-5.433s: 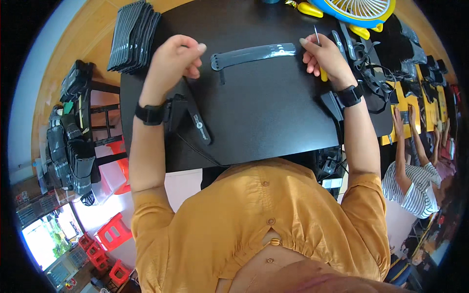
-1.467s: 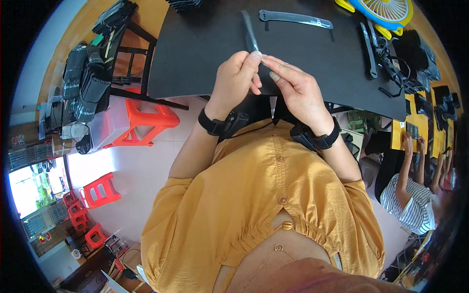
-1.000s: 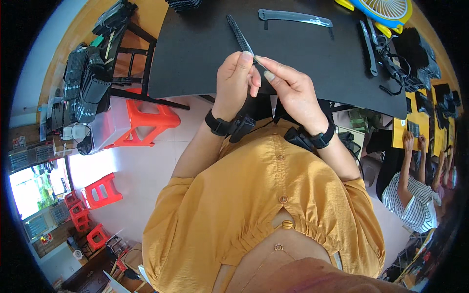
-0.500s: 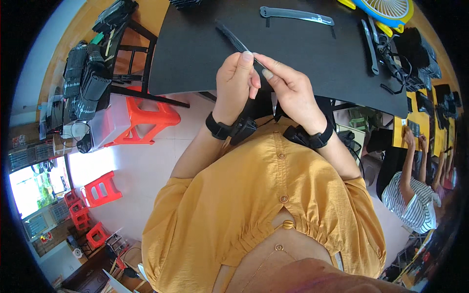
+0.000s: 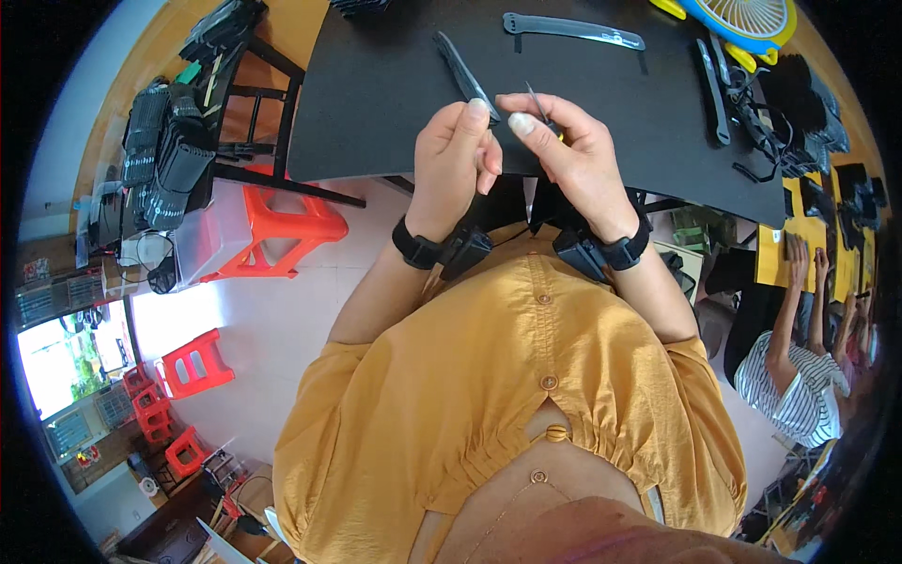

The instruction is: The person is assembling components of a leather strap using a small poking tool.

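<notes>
Black strip (image 5: 461, 73) is pinched in left fingers (image 5: 473, 115), pointed tool (image 5: 536, 100) in right fingers (image 5: 543, 139), dark table (image 5: 385, 103) beyond, stools (image 5: 303, 216) leftward.

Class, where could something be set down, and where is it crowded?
The black table has bare room left of the held strap in the left hand, and between the right hand and the loose straps. It's crowded at the upper right: fan, loose straps and tangled cords.

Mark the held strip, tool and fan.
Held strip (image 5: 458, 70): head view, middle of its exposed length.
Tool (image 5: 536, 101): head view, thin pointed shaft.
Fan (image 5: 740, 19): head view, pale grille.
</notes>
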The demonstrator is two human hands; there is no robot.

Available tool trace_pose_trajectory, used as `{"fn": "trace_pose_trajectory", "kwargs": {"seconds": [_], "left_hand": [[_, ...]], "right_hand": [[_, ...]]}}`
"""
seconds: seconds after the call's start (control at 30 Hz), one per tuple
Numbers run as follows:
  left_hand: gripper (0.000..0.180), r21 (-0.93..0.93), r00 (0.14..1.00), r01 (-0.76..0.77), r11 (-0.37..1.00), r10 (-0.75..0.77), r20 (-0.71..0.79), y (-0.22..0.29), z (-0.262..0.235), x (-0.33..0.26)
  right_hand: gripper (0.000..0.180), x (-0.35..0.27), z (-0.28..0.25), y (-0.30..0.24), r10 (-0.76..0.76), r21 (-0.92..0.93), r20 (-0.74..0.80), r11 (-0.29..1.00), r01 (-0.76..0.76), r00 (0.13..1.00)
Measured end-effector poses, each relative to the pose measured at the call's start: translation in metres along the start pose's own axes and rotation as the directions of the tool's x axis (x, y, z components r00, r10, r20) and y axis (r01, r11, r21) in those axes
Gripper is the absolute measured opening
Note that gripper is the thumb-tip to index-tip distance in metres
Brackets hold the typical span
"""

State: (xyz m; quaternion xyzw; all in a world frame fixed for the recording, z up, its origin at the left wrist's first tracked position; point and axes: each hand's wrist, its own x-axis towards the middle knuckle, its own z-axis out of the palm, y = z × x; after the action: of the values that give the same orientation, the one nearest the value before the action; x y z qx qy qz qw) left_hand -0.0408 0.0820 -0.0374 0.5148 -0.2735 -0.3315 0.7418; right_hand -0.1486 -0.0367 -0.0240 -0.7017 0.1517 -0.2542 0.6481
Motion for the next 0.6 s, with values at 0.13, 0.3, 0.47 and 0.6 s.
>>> {"fn": "trace_pose_trajectory", "kwargs": {"seconds": [0.13,0.3,0.47,0.6], "left_hand": [[0.032,0.013,0.997,0.010,1.000,-0.011,0.075,0.005,0.000,-0.003],[0.032,0.004,0.993,0.008,1.000,-0.008,0.116,-0.002,-0.007,-0.003],[0.031,0.031,0.996,0.006,0.999,-0.009,0.091,-0.002,-0.004,-0.007],[0.029,0.082,0.997,0.018,0.997,-0.023,0.070,0.000,-0.003,-0.010]], "right_hand": [[0.020,0.005,0.002,0.008,-0.221,-0.068,-0.024,0.973,0.219,0.975],[0.018,0.003,0.007,0.008,-0.231,-0.102,-0.048,0.969,0.226,0.972],[0.014,-0.001,0.016,0.007,-0.330,-0.295,-0.098,0.911,0.289,0.939],[0.014,0.000,0.015,0.009,-0.304,-0.302,-0.070,0.914,0.270,0.950]]}}
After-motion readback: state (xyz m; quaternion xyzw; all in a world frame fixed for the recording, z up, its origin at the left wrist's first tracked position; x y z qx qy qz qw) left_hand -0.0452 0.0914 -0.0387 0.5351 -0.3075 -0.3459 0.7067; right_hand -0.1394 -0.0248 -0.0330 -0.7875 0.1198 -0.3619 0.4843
